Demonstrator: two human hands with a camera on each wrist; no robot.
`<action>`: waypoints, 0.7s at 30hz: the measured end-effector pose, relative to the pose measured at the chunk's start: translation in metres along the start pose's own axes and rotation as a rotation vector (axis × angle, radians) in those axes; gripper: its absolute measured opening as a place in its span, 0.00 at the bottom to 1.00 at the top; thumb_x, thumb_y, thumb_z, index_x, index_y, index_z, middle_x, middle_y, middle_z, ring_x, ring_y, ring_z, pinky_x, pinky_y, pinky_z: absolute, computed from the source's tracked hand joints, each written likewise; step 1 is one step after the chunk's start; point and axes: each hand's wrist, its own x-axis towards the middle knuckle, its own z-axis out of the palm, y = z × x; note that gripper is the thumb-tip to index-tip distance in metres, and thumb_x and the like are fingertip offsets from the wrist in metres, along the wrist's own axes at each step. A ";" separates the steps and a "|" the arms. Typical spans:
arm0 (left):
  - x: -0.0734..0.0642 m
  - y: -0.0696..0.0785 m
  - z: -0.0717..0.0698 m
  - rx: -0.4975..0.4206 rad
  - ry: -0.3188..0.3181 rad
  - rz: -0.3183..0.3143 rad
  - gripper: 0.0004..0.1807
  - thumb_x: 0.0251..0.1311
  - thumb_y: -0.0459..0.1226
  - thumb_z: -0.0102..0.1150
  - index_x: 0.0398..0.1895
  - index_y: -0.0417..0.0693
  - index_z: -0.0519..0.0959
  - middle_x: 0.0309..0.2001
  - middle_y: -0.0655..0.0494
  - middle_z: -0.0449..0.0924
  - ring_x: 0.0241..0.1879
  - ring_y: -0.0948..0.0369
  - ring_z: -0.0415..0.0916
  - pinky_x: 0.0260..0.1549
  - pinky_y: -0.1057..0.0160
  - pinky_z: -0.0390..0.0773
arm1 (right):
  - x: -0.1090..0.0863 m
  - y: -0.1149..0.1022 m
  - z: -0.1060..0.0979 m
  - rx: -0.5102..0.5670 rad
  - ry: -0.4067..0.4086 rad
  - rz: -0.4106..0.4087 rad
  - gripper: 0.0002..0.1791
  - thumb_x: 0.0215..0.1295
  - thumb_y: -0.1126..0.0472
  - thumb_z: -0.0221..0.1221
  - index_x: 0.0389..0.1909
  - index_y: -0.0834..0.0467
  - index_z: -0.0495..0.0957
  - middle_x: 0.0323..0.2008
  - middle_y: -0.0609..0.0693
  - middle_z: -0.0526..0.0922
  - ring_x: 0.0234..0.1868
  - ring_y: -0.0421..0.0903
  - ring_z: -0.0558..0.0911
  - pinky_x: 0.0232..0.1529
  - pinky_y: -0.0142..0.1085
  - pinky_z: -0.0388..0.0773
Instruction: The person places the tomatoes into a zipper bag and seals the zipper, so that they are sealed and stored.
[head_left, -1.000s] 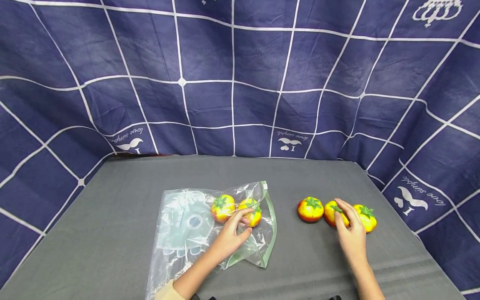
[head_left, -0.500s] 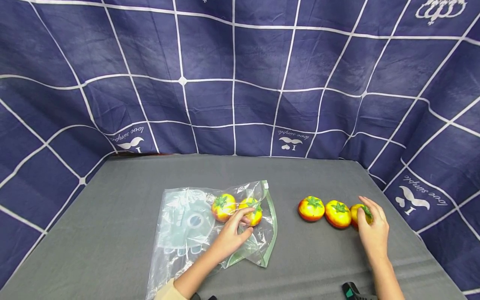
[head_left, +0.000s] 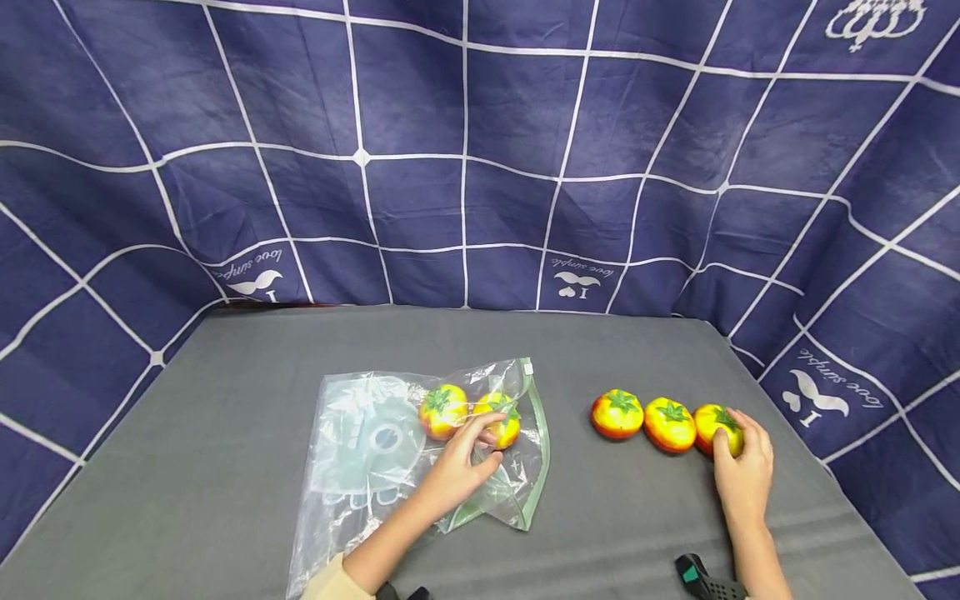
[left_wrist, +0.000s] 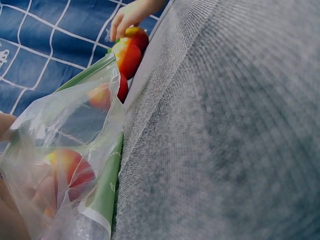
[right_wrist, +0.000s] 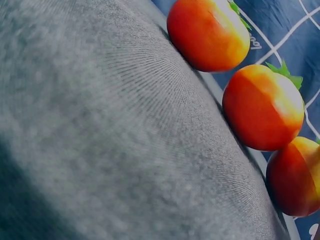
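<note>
My left hand [head_left: 459,460] holds the green-edged mouth of a clear zip bag [head_left: 534,492], its thumb and fingers spread apart at the film. Inside the bag lie two red-and-yellow toy tomatoes with green leaf tops, a left one [head_left: 443,412] and a right one [head_left: 504,431] just beyond my fingers. To the right, three more toy tomatoes form a row: a left one [head_left: 617,414], a middle one [head_left: 670,425] and an end one [head_left: 708,429]. My right hand [head_left: 745,477] grips the end one, with thumb and fingers around its right side. The right wrist view shows the row, but hardly my fingers.
A grey cloth-covered table [head_left: 262,467] lies under everything. Behind it and at both sides hangs a blue curtain [head_left: 420,200] with white grid lines. The closed part of the bag [head_left: 360,442], printed with a pale picture, lies flat to the left.
My right hand has shifted right from the middle tomato to the end one, which has moved slightly left against the middle one. My left hand and the bag have stayed in place.
</note>
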 end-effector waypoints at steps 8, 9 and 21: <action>0.000 0.000 0.000 0.030 -0.026 -0.010 0.26 0.52 0.30 0.57 0.57 0.53 0.69 0.43 0.52 0.74 0.44 0.57 0.71 0.48 0.60 0.72 | -0.006 0.003 -0.001 -0.028 -0.033 0.064 0.19 0.61 0.59 0.53 0.51 0.62 0.74 0.56 0.62 0.70 0.60 0.59 0.66 0.65 0.44 0.56; 0.000 -0.001 0.000 0.032 -0.026 -0.008 0.26 0.52 0.30 0.57 0.57 0.53 0.69 0.43 0.52 0.74 0.44 0.57 0.71 0.48 0.60 0.72 | -0.007 0.003 -0.001 -0.032 -0.040 0.074 0.19 0.61 0.58 0.54 0.51 0.62 0.74 0.56 0.62 0.70 0.60 0.58 0.66 0.64 0.45 0.57; 0.000 -0.002 0.000 0.039 -0.013 0.003 0.26 0.51 0.31 0.58 0.56 0.53 0.69 0.43 0.52 0.74 0.44 0.57 0.72 0.48 0.61 0.72 | -0.005 -0.007 -0.003 -0.116 -0.189 0.140 0.25 0.62 0.56 0.50 0.61 0.55 0.67 0.63 0.59 0.62 0.63 0.62 0.62 0.57 0.60 0.57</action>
